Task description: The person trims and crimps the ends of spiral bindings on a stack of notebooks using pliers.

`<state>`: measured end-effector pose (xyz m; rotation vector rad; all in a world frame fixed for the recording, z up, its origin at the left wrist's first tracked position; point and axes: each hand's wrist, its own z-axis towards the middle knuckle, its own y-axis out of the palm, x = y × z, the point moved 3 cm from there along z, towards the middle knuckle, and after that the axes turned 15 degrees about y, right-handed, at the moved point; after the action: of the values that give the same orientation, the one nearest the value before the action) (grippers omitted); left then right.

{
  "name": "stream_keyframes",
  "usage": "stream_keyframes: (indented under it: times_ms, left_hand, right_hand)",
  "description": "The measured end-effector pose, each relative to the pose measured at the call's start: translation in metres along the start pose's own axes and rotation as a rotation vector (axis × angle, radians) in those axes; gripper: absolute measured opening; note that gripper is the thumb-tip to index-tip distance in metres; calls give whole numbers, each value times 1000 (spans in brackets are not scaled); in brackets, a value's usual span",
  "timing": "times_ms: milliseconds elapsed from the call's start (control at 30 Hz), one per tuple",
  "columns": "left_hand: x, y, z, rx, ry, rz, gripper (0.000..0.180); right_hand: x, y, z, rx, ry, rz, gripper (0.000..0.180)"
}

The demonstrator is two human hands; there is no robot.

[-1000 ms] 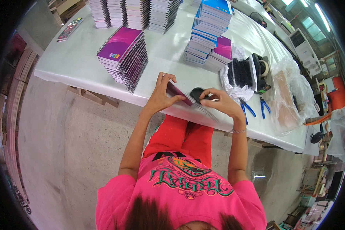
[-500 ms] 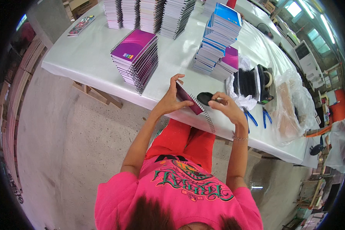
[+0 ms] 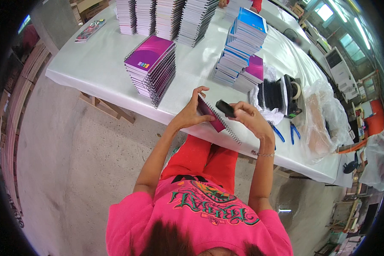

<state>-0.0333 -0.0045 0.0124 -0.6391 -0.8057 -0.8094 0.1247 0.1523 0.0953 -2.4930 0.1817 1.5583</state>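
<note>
My left hand [image 3: 187, 116] is closed on a purple-covered notebook [image 3: 210, 112], held tilted on edge at the table's front, thumb on the cover. A metal spiral coil [image 3: 231, 133] runs along the notebook's edge, and its loose end sticks out past the near corner. In my right hand [image 3: 249, 119] is a black, flat, rounded piece [image 3: 225, 108], pinched in the fingers and tilted just above the coil. Whether it touches the coil I cannot tell. A stack of purple spiral notebooks [image 3: 149, 53] stands to the left of my left hand.
Blue-covered books [image 3: 251, 21] and a purple-topped pile [image 3: 255, 67] stand beyond my right hand. To the right are a box of black coils [image 3: 272, 94], blue-handled pliers [image 3: 294, 132] and clear plastic [image 3: 322, 121]. Taller notebook stacks [image 3: 168, 19] rise farther back. Another person's red sleeve [image 3: 256, 5] shows there.
The black piece has turned from showing its round face to a narrower, tilted side. The coil's loose end, curved down before, now looks straighter. My left hand keeps hold of the notebook.
</note>
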Motion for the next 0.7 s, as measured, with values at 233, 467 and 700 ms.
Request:
stream_keyframes:
  times_ms: [233,467,700]
  left_hand:
    - [-1,2,0,-21,33,-43,106]
    - [1,3,5,-26,13,-68,105]
    - [3,8,6,-24,42,-162,101]
  right_hand:
    - [-17,7,14,215,-25,-543,26]
    - [-10,2,24,-11,-37,-57,22]
    - [-12,14,25,65,-28,-104,29]
